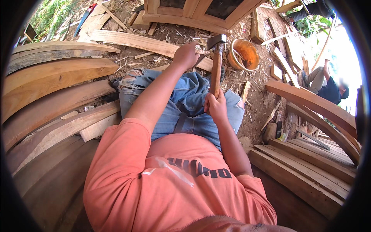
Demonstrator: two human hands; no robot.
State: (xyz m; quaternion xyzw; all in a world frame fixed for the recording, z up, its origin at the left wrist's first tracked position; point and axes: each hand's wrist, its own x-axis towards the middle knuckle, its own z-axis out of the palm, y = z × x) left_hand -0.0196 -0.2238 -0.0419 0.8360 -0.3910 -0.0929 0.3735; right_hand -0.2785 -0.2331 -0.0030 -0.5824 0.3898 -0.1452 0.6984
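My right hand (215, 104) is closed around the lower part of the wooden handle of a hammer (216, 71). The handle stands up away from me, and its dark metal head (216, 41) is at the far end. My left hand (186, 56) is closed beyond my left knee, just left of the hammer head. A dark, flat piece (199, 60) shows beside its fingers; its kind and most of its shape are hidden. Just past both hands lies a long pale board (135, 40) on the ground. Below them are my legs in torn blue jeans (189, 89).
A panelled wooden frame (185, 19) stands ahead, with an orange bucket (249, 52) to its right. Curved timbers (58, 73) are stacked on my left. More beams (301, 170) and a curved piece (313, 104) lie right. Another person (330, 87) sits at far right.
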